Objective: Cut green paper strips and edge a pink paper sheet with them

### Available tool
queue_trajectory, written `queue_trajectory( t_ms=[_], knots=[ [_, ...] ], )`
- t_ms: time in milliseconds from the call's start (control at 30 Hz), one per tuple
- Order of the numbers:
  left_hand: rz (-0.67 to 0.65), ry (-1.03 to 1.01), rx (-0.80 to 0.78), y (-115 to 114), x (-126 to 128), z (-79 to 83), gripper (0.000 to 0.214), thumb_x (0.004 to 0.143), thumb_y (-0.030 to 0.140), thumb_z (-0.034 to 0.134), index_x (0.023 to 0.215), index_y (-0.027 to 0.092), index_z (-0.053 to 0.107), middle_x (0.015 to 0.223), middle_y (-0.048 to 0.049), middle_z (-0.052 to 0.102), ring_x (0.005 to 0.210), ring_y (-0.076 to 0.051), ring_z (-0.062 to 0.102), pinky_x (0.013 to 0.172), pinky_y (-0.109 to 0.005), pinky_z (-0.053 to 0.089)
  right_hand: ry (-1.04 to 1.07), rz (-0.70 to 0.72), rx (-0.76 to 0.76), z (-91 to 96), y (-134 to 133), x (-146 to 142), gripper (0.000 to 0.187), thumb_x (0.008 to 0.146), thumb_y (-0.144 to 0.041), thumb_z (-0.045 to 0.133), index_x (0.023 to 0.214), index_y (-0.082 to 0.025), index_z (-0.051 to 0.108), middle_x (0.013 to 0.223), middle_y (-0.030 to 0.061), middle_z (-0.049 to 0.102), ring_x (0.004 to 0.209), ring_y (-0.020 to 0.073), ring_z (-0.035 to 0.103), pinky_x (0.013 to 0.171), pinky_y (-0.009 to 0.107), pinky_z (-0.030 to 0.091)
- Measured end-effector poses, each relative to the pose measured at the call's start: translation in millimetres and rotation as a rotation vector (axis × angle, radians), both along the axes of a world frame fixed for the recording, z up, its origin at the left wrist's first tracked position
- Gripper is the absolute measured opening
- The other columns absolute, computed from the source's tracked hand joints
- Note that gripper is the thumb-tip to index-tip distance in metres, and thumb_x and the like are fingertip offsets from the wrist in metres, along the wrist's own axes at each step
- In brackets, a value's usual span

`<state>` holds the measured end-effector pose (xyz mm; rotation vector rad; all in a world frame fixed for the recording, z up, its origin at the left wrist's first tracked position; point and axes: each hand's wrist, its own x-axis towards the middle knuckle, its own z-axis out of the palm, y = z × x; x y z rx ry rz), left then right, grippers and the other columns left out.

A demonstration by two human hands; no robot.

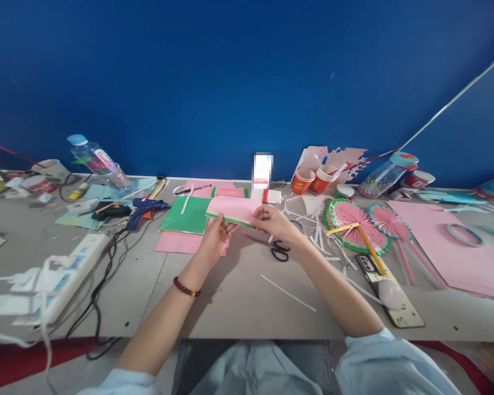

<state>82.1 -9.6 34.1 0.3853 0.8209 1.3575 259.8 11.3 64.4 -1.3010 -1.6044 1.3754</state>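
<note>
A pink sheet of paper (234, 208) with a green strip along its near edge is held above the table between both hands. My left hand (218, 236) pinches its left part, thumb on top and fingers beneath. At the right end, my right hand (274, 224) grips the same paper with fingers bent. Black-handled scissors (279, 249) lie just below my right hand. Green paper (185, 215) rests on pink paper (175, 243) beside my left hand. Behind the held sheet lies a folded pink-and-green paper piece (229, 192).
Watermelon-patterned paper fans (349, 222) and a phone (403, 307) lie at right, near white paper strips (319, 241). Red paper cups (302, 180) stand at the back. A glue gun (142, 211), a power strip (72, 274) with cables, and a tilted plastic bottle (99, 162) occupy the left.
</note>
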Motion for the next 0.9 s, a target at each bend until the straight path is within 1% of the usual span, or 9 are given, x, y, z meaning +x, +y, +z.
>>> queue_trajectory(
  t_ms=[133, 233, 400, 567, 700, 900],
  knots=[
    [-0.024, -0.019, 0.027, 0.2, -1.8, -1.7, 0.016, 0.090, 0.025, 0.051, 0.096, 0.013, 0.059, 0.082, -0.0071, 0.073, 0.081, -0.017, 0.070, 0.089, -0.036, 0.052, 0.018, 0.001, -0.002, -0.2, 0.9, 2.1, 0.025, 0.067, -0.031, 0.067, 0.083, -0.019, 0.053, 0.061, -0.0042, 0.057, 0.050, 0.0083, 0.050, 0.041, 0.018, 0.034],
    [-0.037, -0.031, 0.028, 0.1, -2.5, -2.5, 0.015, 0.089, 0.026, 0.052, 0.096, 0.014, 0.059, 0.082, -0.0063, 0.073, 0.083, -0.017, 0.070, 0.091, -0.037, 0.051, 0.024, 0.000, 0.010, -3.1, 2.2, 3.2, 0.025, 0.066, -0.030, 0.067, 0.083, -0.019, 0.053, 0.061, -0.0046, 0.058, 0.050, 0.0081, 0.050, 0.043, 0.018, 0.035],
    [-0.067, -0.055, 0.022, -1.0, -2.0, -0.3, 0.017, 0.090, 0.027, 0.051, 0.095, 0.014, 0.060, 0.082, -0.0070, 0.073, 0.086, -0.018, 0.069, 0.096, -0.039, 0.048, 0.015, -0.009, 0.031, -3.9, 3.4, 4.7, 0.024, 0.065, -0.029, 0.068, 0.081, -0.019, 0.053, 0.059, -0.0048, 0.058, 0.052, 0.0090, 0.052, 0.049, 0.020, 0.039],
    [-0.119, -0.068, 0.008, -2.1, -1.8, 1.5, 0.023, 0.091, 0.031, 0.047, 0.095, 0.014, 0.062, 0.073, -0.0065, 0.071, 0.089, -0.020, 0.069, 0.099, -0.041, 0.045, -0.012, -0.027, 0.052, -0.2, 2.5, 6.2, 0.024, 0.064, -0.030, 0.068, 0.081, -0.019, 0.054, 0.062, -0.0040, 0.060, 0.056, 0.0103, 0.054, 0.054, 0.022, 0.039],
    [-0.141, -0.070, 0.011, -2.4, -2.3, 1.3, 0.023, 0.090, 0.033, 0.050, 0.097, 0.014, 0.062, 0.073, -0.0066, 0.071, 0.092, -0.021, 0.068, 0.101, -0.041, 0.044, -0.011, -0.024, 0.047, -0.4, 2.8, 7.1, 0.025, 0.063, -0.030, 0.068, 0.080, -0.019, 0.054, 0.062, -0.0039, 0.059, 0.057, 0.0110, 0.053, 0.055, 0.023, 0.038],
    [-0.137, -0.069, -0.012, -2.8, -2.1, 2.8, 0.026, 0.092, 0.032, 0.045, 0.098, 0.013, 0.062, 0.072, -0.0072, 0.071, 0.092, -0.021, 0.068, 0.100, -0.041, 0.044, 0.001, -0.013, 0.058, 0.8, 2.3, 6.9, 0.024, 0.064, -0.031, 0.067, 0.078, -0.018, 0.053, 0.062, -0.0038, 0.057, 0.057, 0.0105, 0.051, 0.054, 0.023, 0.037]
  ],
)
